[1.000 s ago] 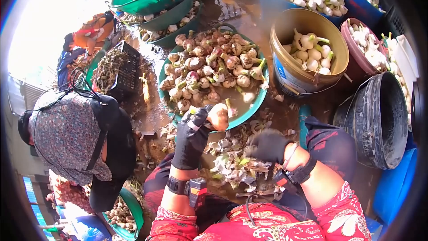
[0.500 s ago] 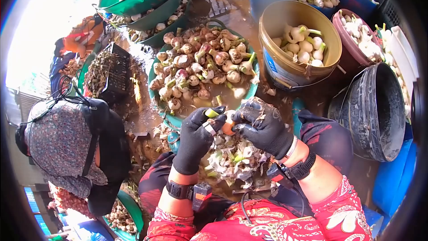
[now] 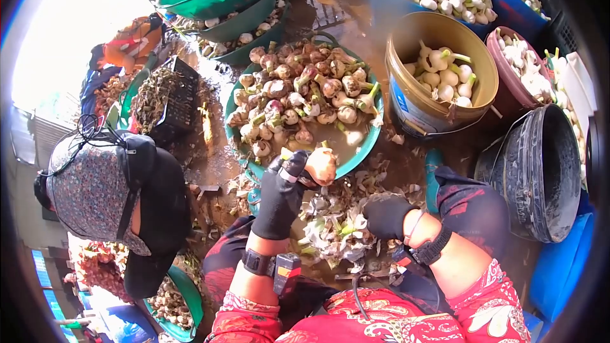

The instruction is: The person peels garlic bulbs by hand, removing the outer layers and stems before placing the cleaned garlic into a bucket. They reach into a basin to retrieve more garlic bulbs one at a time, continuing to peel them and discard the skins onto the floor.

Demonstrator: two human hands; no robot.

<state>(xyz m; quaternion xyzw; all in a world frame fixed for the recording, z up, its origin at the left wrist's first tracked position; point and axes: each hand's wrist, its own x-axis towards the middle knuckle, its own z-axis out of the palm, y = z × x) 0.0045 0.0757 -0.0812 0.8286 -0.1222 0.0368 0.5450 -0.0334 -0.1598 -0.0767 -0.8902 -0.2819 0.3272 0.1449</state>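
Note:
My left hand, in a black glove, is closed on a garlic bulb with brownish skin, held at the near rim of a green tub. That tub holds many unpeeled garlic bulbs and murky water. My right hand, also in a black glove, is lower and to the right, beside a heap of pale garlic skins. Its fingers are curled and face away, so whatever they hold is hidden.
A gold-coloured bucket with peeled garlic stands at the right of the tub, near a black bucket. Blue and pink containers of white garlic stand behind. Another person in a patterned cap sits at left. Stacked green basins are at the back.
My hands have separated. My left hand has turned the garlic bulb so that its brownish side shows, while my right hand has dropped down towards the skins. The view has shifted slightly.

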